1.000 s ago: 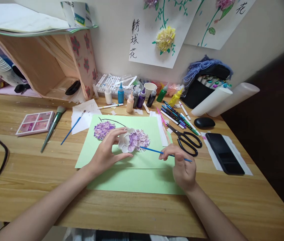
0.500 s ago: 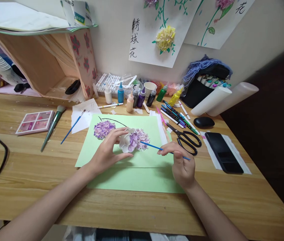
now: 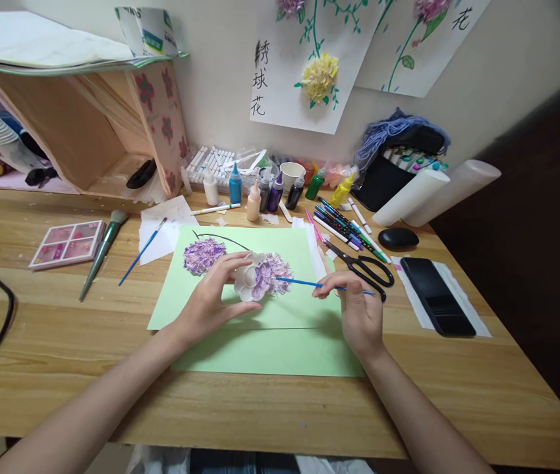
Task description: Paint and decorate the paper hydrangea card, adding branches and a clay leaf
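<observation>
My left hand point(image 3: 218, 286) grips a white flower-shaped paint palette point(image 3: 245, 284) by its edge, above the green paper point(image 3: 260, 352). Purple paint coats the palette's right-hand wells. In my right hand point(image 3: 356, 306) is a thin blue paintbrush point(image 3: 302, 282), its tip at the palette's right side by the purple paint. Whether the bristles touch the paint I cannot tell. Two purple-and-white textured flowers lie on the paper: one flower point(image 3: 204, 256) at the left, the other flower point(image 3: 281, 271) partly hidden behind the palette. A dark curved line point(image 3: 223, 236) runs between them.
Black scissors point(image 3: 364, 266) lie right of the paper, near several pens point(image 3: 342, 224), a mouse point(image 3: 397, 237) and a phone point(image 3: 437, 296). Paint bottles point(image 3: 276, 194) and a paper cup point(image 3: 292, 174) stand behind. Leftward are another blue brush point(image 3: 142, 251), a large green-handled brush point(image 3: 105, 253) and a pink palette box point(image 3: 68, 243).
The brush lies a little flatter, as my right hand has risen slightly with its handle. My left hand still holds the palette in much the same place. The whole view has shifted slightly.
</observation>
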`<action>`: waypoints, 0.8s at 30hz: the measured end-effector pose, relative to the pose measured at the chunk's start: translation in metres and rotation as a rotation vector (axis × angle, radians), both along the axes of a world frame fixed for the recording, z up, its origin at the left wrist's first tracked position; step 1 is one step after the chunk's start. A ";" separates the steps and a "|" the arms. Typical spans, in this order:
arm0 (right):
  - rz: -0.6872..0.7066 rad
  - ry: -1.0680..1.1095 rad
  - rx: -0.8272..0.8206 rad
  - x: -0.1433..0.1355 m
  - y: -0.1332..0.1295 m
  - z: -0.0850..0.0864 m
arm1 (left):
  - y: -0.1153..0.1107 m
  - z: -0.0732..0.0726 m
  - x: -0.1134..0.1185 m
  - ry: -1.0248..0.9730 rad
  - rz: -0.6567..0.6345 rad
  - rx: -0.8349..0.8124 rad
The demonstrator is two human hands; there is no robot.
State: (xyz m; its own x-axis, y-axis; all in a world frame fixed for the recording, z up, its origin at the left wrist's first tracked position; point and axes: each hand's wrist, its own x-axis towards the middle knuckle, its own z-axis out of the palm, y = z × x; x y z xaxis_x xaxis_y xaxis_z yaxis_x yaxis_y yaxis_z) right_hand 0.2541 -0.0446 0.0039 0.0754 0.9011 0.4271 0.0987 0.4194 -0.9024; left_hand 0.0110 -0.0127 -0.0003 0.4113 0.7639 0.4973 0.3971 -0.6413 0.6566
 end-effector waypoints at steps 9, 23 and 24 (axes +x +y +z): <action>-0.178 0.171 -0.004 0.005 0.006 0.001 | 0.007 0.003 -0.005 0.009 0.086 0.054; -0.200 -0.265 -0.043 0.010 0.009 -0.001 | 0.017 -0.002 -0.015 -0.027 0.326 0.013; -0.200 -0.293 -0.039 0.011 0.009 -0.001 | 0.017 -0.001 -0.014 -0.024 0.319 0.025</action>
